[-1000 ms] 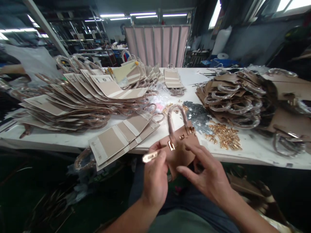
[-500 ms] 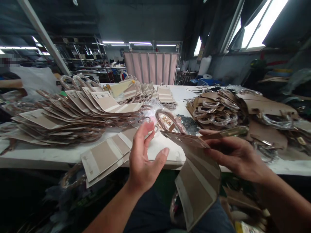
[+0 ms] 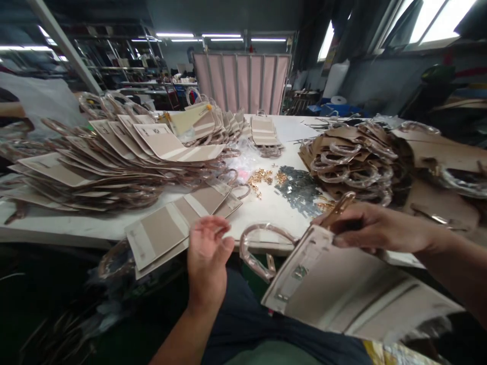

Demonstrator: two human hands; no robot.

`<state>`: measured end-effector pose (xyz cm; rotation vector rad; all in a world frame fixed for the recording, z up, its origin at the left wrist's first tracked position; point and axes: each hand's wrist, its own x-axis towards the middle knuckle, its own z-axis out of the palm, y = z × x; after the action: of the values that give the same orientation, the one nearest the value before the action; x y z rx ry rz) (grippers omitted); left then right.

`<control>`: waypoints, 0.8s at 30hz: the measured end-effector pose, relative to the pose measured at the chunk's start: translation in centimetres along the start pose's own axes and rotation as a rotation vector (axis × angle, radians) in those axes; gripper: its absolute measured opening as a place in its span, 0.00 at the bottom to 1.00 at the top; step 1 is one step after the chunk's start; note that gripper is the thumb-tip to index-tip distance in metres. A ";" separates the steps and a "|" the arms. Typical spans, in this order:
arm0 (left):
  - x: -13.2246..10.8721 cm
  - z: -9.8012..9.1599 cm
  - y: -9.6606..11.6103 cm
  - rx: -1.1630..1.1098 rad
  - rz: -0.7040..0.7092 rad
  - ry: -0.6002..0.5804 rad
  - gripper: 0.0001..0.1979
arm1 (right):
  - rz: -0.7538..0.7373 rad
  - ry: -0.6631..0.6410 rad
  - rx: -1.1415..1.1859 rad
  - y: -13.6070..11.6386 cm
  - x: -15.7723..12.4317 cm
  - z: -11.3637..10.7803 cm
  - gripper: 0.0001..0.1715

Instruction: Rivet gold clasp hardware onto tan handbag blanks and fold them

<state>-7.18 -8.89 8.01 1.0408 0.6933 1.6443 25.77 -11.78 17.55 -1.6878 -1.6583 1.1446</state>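
Observation:
My right hand (image 3: 375, 229) is closed on the top edge of a flat beige bag panel (image 3: 342, 291) and also pinches a gold metal tool (image 3: 338, 209). The panel lies tilted over my lap, its plastic-wrapped loop handle (image 3: 254, 248) pointing left toward the table edge. My left hand (image 3: 207, 258) hovers just left of that handle with fingers loosely curled and nothing in it. A few beige panels (image 3: 178, 218) lie at the table's front edge beside my left hand.
A white table (image 3: 274, 203) carries fanned stacks of beige panels (image 3: 114, 157) at left, a heap of brown panels with wrapped handles (image 3: 353, 157) at right, gold fittings (image 3: 261, 177) and grey small parts (image 3: 300, 185) in the middle. Pink folding screen (image 3: 243, 81) behind.
My right hand has swung the panel down and flat over my lap, handle now pointing left. My left hand lowered and curled; a second ago it held the gold tool.

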 end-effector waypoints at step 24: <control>-6.3 0.4 -14.4 -0.020 -0.994 0.007 0.24 | 0.021 -0.103 -0.375 9.4 13.7 5.9 0.22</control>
<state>0.34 -10.47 -5.77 0.5099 0.9827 0.7799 24.65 -0.84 3.80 -1.8982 -2.0238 0.9890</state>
